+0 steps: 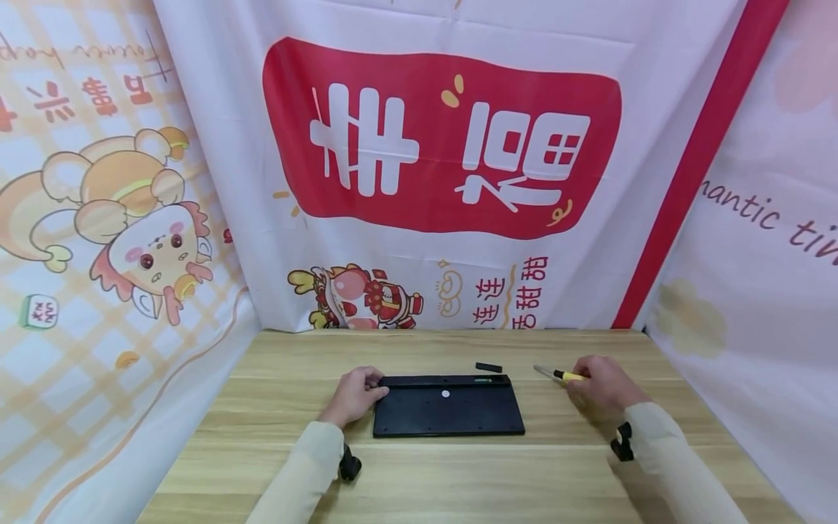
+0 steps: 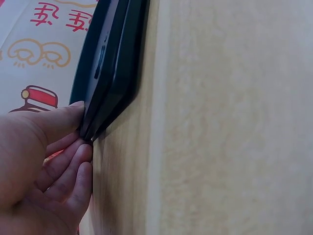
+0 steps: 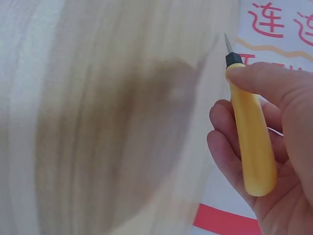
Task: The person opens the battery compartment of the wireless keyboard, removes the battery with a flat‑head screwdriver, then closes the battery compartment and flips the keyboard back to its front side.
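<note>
A black keyboard lies underside up on the wooden table, with a round white sticker near its middle. An uncovered battery slot shows at its upper right. My left hand pinches the keyboard's far left corner; in the left wrist view the thumb is on one face of the black keyboard and the fingertips are at its edge. Off to the right, my right hand grips a yellow-handled screwdriver, whose slim metal shaft points away from the palm, towards the keyboard's side.
A small black battery cover lies just beyond the keyboard's far edge. The wooden table meets a printed cloth at the back, and similar cloths hang on both sides. Black wrist cameras sit at both sleeves.
</note>
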`<state>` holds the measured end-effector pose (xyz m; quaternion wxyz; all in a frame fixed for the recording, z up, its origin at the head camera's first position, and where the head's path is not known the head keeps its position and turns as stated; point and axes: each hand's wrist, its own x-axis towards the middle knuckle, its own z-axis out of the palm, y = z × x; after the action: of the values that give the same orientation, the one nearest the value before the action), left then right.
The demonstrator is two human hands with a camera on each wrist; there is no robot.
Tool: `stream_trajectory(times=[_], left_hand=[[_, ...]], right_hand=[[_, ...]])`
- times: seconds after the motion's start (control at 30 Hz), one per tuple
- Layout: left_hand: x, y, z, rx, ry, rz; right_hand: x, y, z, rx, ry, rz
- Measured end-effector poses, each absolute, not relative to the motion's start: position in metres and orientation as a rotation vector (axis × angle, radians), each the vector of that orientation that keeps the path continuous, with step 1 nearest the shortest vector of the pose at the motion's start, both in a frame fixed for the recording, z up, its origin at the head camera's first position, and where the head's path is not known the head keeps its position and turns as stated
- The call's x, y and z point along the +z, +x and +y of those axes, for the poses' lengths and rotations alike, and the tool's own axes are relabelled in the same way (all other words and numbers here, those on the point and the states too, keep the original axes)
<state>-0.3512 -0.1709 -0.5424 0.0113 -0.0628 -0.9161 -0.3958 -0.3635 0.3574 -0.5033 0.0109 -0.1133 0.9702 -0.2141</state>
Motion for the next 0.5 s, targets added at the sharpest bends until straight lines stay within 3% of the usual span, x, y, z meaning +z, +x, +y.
stream_trajectory(times=[0.5], left_hand=[[-0.544, -0.351, -0.173, -1.246, -0.211, -2.843]], right_hand=[[-0.456, -0.353, 0.338, -0.620, -0.642, 3.040]])
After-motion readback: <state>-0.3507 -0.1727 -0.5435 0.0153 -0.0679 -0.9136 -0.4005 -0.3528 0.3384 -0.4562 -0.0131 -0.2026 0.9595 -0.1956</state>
